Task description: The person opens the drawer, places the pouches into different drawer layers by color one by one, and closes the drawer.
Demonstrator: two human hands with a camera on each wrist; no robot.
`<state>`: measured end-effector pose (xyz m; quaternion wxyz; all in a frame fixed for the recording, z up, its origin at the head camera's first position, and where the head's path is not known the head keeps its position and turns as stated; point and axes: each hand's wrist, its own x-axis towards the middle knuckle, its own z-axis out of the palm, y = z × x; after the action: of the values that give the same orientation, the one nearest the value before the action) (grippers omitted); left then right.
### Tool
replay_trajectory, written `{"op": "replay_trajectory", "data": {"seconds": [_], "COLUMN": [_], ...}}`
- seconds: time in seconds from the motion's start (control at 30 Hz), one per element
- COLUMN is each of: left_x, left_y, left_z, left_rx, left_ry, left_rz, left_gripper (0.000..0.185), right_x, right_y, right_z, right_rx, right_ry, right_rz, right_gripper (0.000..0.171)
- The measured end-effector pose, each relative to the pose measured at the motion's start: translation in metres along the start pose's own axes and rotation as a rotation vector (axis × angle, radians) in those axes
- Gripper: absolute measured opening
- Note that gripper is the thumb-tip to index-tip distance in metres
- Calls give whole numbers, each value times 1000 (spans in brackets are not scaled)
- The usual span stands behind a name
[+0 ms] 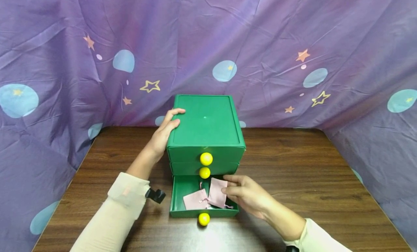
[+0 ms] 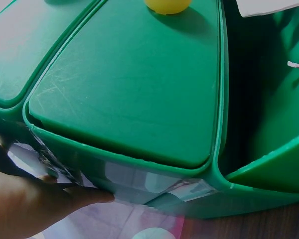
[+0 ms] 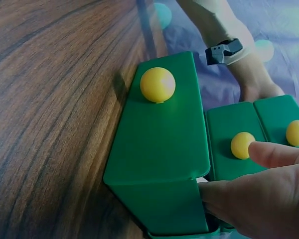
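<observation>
A green drawer cabinet (image 1: 205, 121) stands on the table, its bottom drawer (image 1: 187, 213) pulled out. Inside lie two pale pink drawstring pouches: the left pouch (image 1: 194, 200) and the right pouch (image 1: 216, 190), which leans at an angle. My right hand (image 1: 249, 196) reaches in from the right, fingertips at the right pouch's edge. In the right wrist view its thumb (image 3: 276, 154) is straight, apart from the fingers, which the drawer wall partly hides. My left hand (image 1: 161, 136) rests against the cabinet's left side, fingertips over the top edge.
Yellow ball knobs mark the drawers: top knob (image 1: 206, 159), middle knob (image 1: 204, 172) and bottom knob (image 1: 204, 219). The upper two drawers are closed. Behind the wooden table (image 1: 293, 165) hangs a purple cloth (image 1: 260, 38) with stars and blue blobs.
</observation>
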<state>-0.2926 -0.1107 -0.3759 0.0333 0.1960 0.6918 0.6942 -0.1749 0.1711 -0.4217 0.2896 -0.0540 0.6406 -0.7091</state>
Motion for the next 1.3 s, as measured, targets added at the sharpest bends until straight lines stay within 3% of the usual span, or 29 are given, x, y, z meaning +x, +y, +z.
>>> {"op": "replay_trajectory", "data": {"seconds": [1.3], "left_x": [0], "left_y": [-1], "left_z": [-1], "left_rx": [2], "left_ry": [-7], "left_rz": [-10], "left_gripper": [46], "right_x": [-23], "right_y": [-15], "right_z": [-7], "right_rx": [-9], "right_ry": [-9], "right_rz": [-68], "right_gripper": [80]}}
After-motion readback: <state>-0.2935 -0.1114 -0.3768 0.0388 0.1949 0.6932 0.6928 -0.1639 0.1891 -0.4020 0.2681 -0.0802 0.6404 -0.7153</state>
